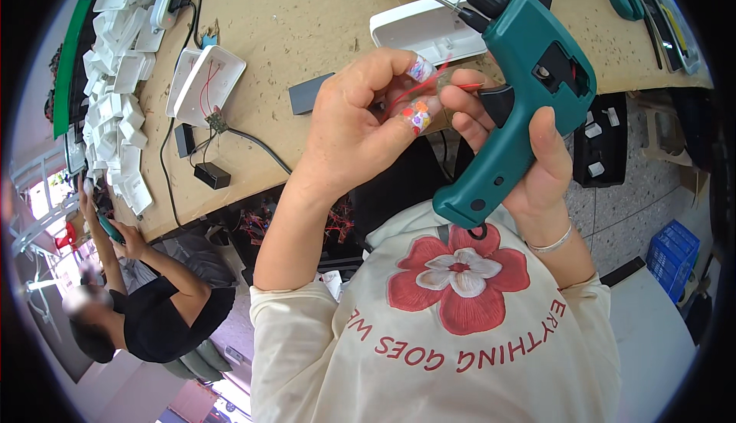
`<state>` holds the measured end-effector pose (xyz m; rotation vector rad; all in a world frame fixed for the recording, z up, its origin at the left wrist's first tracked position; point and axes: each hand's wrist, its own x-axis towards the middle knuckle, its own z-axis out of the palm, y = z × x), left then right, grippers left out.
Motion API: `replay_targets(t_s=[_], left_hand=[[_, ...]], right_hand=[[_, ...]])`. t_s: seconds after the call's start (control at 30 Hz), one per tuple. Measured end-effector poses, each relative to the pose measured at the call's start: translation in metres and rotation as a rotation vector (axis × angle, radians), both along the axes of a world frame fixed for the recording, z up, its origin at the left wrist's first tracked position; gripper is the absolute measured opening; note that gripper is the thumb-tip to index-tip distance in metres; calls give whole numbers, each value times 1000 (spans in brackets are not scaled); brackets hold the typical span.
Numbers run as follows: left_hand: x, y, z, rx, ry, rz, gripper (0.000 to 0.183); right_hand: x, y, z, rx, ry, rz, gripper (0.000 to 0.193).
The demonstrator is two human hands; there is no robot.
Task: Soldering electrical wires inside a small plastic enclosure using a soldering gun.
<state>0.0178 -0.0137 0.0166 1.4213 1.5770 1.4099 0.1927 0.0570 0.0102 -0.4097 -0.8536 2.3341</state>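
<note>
Right hand (pixel 546 174) gripping green soldering gun (pixel 529 44), red shirt lettering (pixel 484 360)

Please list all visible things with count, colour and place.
table: one, tan, top
trigger tool: one, teal, centre right
thin wires: count unclear, red, centre
open case: one, white, top
open shells: two, white, left
piled shells: many, white, far left
circuit board: one, greenish, left
boxes: several, black, scattered
power strip: one, white, top left
tray: one, black, right
crates: count unclear, blue, right
co-worker: one, black clothing, left
shirt: one, cream, bottom
left grip: one, colourful nails, centre
right grip: one, silver bracelet, right
</note>
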Motion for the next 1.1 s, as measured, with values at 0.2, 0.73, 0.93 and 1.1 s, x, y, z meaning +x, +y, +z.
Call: replay_targets(t_s=[0.2, 0.73, 0.93, 1.1], left_hand=[[4, 1, 14, -58, 145, -32, 18], [19, 8, 15, 74, 484, 200, 15], [22, 11, 13, 8, 338, 234, 16], [21, 12, 13, 53, 260, 169, 16]], right_hand=[[1, 2, -2, 27, 5, 10, 71], [-1, 25, -2, 230, -69, -268, 65], [11, 21, -3, 245, -80, -192, 65], [5, 9, 8, 245, -172, -235, 58]])
